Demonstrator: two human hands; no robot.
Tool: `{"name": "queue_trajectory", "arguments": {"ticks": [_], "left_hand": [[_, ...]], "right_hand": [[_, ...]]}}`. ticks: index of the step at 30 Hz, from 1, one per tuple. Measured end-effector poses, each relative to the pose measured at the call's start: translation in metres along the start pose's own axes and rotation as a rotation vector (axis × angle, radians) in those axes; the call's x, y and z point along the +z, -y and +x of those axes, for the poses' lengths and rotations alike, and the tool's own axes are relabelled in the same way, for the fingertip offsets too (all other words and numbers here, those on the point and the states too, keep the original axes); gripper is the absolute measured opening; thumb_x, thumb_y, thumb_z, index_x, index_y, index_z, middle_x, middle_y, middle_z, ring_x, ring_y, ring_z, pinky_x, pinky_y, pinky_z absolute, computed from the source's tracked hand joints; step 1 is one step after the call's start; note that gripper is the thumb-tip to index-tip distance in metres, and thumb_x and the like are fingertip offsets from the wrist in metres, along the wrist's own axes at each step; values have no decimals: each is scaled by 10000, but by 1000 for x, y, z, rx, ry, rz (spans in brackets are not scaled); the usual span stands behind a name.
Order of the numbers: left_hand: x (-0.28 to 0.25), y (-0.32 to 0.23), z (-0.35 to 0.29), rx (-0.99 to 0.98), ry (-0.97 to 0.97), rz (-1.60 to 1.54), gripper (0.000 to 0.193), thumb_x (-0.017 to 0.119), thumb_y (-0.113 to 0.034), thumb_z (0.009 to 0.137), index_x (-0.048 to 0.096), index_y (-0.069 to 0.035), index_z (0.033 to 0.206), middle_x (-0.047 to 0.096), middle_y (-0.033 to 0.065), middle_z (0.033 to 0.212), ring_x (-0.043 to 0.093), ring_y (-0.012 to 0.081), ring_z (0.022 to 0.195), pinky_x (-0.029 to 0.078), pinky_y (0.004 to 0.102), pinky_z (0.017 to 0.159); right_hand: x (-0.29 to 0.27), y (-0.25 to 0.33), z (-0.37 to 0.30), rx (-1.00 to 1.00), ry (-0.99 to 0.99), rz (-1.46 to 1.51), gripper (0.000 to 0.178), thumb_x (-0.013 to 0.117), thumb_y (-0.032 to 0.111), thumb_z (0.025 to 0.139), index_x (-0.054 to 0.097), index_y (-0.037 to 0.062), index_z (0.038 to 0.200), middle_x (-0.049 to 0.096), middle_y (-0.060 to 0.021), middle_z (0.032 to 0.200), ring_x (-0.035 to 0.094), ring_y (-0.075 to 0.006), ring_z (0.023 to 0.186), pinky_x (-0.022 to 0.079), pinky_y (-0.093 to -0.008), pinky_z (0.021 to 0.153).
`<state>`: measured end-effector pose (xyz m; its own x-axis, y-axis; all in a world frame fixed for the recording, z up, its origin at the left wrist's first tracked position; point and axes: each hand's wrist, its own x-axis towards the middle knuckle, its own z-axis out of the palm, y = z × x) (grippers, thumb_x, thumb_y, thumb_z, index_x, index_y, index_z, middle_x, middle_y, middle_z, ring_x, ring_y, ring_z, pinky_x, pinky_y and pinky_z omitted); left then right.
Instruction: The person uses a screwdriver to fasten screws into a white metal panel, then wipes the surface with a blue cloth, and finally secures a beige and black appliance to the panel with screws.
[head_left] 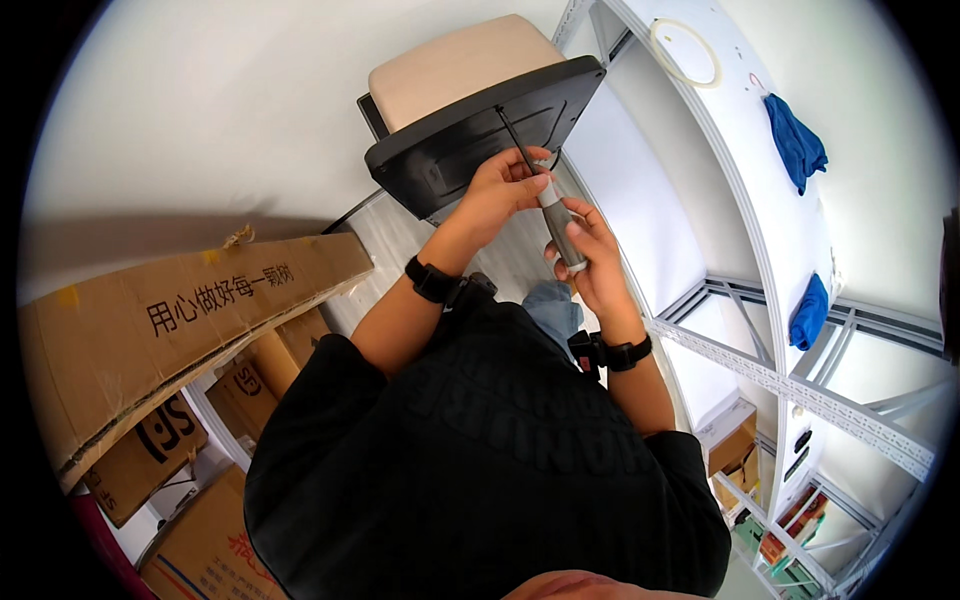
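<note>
A long-shafted screwdriver (560, 225) with a grey handle slants up and away from me. Its tip meets the ribbed black panel (440, 155) of a seat-like piece, whose rounded beige body (465, 65) lies on the far side. My right hand (598, 255) is closed round the handle. Higher up, my left hand (497, 195) pinches the tool where the shaft enters the handle. Whether a screw sits under the tip is too small to tell.
A long cardboard box (110, 330) juts in from the left, above smaller cartons (250, 395). Along the right runs a white metal shelf frame (720, 365). Blue cloths (797, 140) and a pale ring (686, 52) are at the upper right.
</note>
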<state>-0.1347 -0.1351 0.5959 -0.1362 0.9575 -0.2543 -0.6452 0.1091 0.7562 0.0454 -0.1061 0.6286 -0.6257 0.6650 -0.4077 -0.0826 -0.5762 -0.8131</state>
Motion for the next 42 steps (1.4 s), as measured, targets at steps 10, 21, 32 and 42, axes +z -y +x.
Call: {"name": "queue_trajectory", "arguments": {"ticks": [10, 21, 32, 42], "left_hand": [[1, -6, 1, -51, -42, 293, 322, 629, -114, 885, 553, -40, 1189, 617, 54, 1025, 614, 157, 952, 511, 307, 818], [-5, -6, -4, -3, 102, -84, 330, 620, -95, 882, 549, -32, 1199, 615, 59, 1026, 598, 150, 980, 507, 301, 795], [-3, -3, -5, 6, 53, 19, 342, 604, -82, 891, 527, -28, 1220, 607, 65, 1041, 608, 153, 942, 508, 285, 788], [5, -10, -5, 0, -45, 297, 351, 607, -57, 879, 532, -49, 1222, 602, 53, 1036, 594, 140, 936, 493, 289, 804]], "right_hand": [[0, -6, 2, -43, -57, -200, 477, 605, 72, 863, 420, 60, 1303, 565, -98, 1004, 635, -180, 716, 473, -258, 497], [1, 6, -1, 70, 58, 71, 381, 493, 212, 932, 456, 40, 1270, 573, -159, 1067, 648, -210, 736, 439, -251, 435], [7, 10, -1, 123, 69, 87, 393, 506, 212, 928, 449, 44, 1279, 578, -131, 1054, 638, -194, 747, 457, -256, 486], [4, -8, 2, -54, -16, -184, 432, 600, 101, 878, 459, 37, 1281, 572, -81, 1026, 631, -169, 767, 456, -251, 553]]}}
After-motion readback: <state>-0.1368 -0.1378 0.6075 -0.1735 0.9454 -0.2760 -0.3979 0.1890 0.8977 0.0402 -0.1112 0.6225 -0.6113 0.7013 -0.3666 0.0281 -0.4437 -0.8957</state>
